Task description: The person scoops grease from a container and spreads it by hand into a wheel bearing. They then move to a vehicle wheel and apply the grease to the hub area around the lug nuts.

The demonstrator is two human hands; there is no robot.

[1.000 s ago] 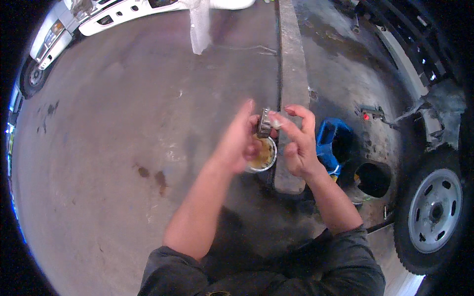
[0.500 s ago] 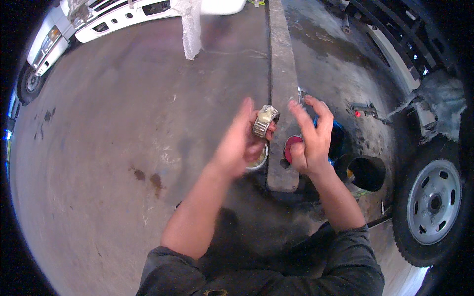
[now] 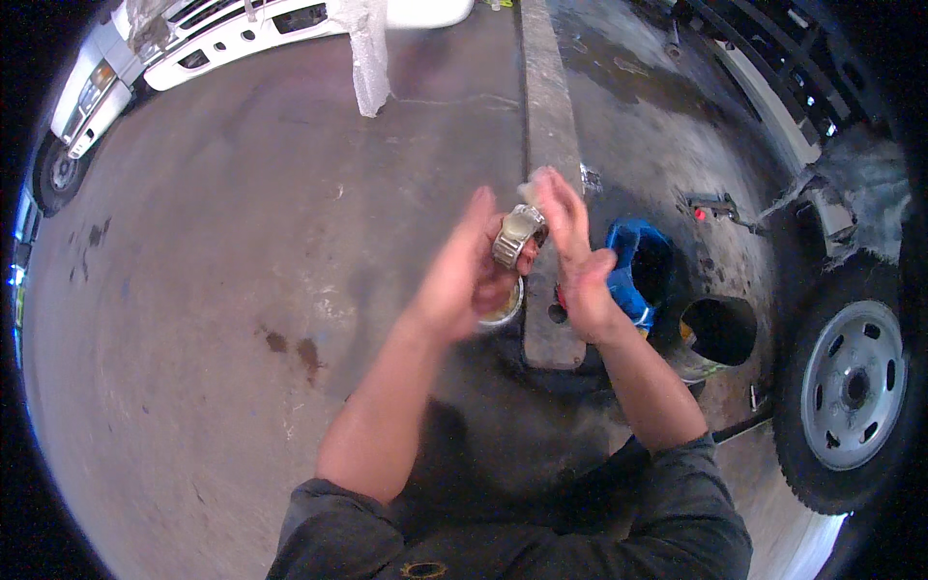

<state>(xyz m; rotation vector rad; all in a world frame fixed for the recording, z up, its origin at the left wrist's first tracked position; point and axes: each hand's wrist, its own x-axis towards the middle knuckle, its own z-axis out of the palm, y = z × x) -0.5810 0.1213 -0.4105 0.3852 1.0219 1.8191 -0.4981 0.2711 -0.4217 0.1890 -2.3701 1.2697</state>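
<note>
Right hand (image 3: 576,259) nearer ribbed metal ring (image 3: 517,237)

Held in the fingers of the left hand (image 3: 472,268): a metal caged roller bearing (image 3: 508,249), ring-shaped and tilted, rollers showing along the near left side, pale grease smeared over the upper part. Just above the grip, at the fingertips of the right hand (image 3: 577,253), more pale grease (image 3: 529,191), too blurred to make out clearly. Below the grip, partly hidden by the left hand, a round, pale-rimmed grease tub (image 3: 515,315) with yellowish contents.
</note>
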